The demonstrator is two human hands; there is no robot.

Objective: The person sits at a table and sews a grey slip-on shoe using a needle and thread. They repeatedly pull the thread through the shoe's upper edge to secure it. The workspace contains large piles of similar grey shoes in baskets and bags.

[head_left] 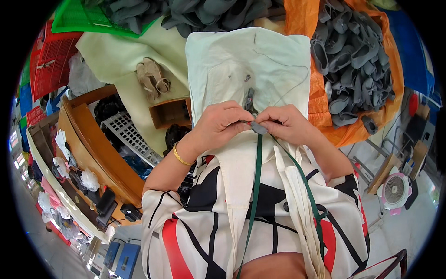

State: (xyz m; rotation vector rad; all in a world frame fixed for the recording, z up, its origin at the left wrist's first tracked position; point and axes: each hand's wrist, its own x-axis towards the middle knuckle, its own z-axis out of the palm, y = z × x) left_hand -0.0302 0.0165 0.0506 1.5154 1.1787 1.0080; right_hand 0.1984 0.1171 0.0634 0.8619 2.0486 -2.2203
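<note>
My left hand [219, 122] and my right hand [286, 124] meet in front of me, fingers pinched together. Between their fingertips is a small grey piece [259, 128], which looks soft; its exact kind is too small to make out. Just beyond the hands, a few small dark grey bits [249, 98] lie on a pale cloth [211, 51] spread over my lap or a work surface. A thin dark thread [290, 66] loops across the cloth and runs down toward my right hand.
At right, an orange sack [395, 79] holds many grey slip-on shoes [353, 56]. More grey shoes [211, 14] are heaped at the far side, beside a green crate [76, 18]. Left are beige sandals [152, 79], a wooden box [167, 115] and a grey plastic basket [132, 137]. A fan [396, 190] stands right.
</note>
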